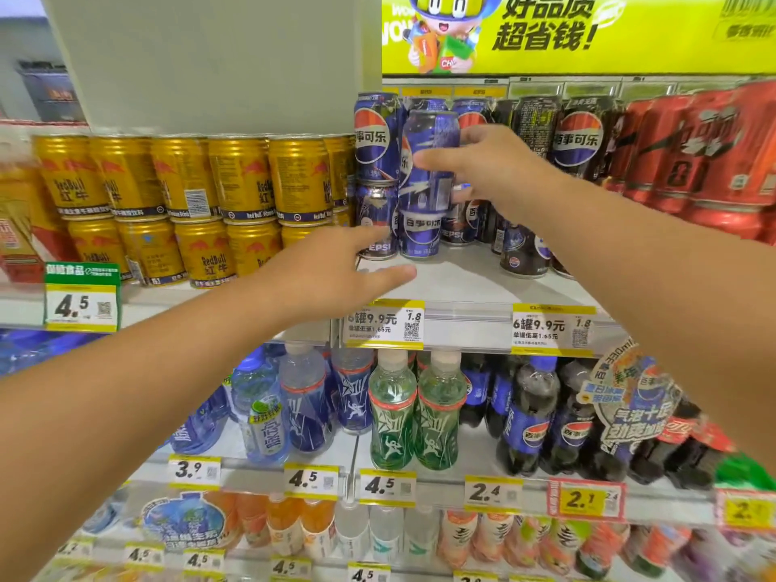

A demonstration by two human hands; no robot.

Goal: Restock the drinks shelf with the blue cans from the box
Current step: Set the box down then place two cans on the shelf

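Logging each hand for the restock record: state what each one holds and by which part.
The right hand grips a blue can around its middle, above a lower can. The left hand holds nothing, fingers straight.

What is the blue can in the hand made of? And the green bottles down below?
The blue can the right hand holds looks like thin metal, probably aluminium: glossy printed wall with a silvery rim. The green bottles look like clear tinted plastic: you can see through them, and they have pale screw caps.
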